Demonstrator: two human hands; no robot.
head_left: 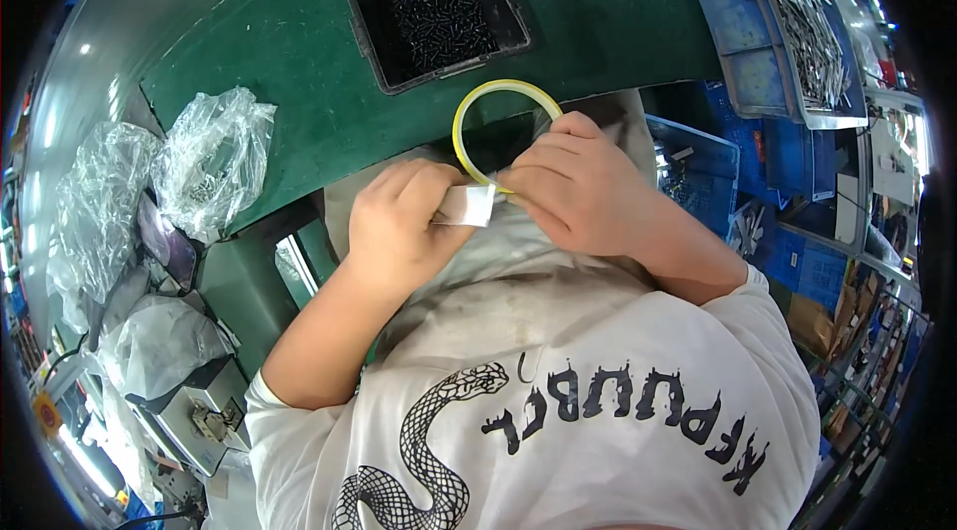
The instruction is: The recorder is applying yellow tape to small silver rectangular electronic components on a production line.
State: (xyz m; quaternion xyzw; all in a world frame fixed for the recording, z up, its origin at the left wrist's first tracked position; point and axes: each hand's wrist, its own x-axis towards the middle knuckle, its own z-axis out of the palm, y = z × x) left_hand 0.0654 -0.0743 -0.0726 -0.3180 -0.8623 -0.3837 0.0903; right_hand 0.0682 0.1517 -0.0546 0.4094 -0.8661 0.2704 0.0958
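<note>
My right hand is closed on a thin yellow ring, which looks like a roll of tape worn down near its core. The ring stands out to the left of that hand, just past the table's near edge. My left hand pinches a small flat white piece, perhaps paper or film, which juts out toward the right fingertips. Both hands meet in front of my body, at the ring's lower side. Whether a strip of tape joins the ring and the white piece cannot be made out.
On the green table stands a black bin of small black parts. Clear plastic bags lie at its left end. To the right are a blue bin of metal strips and a lower blue crate.
</note>
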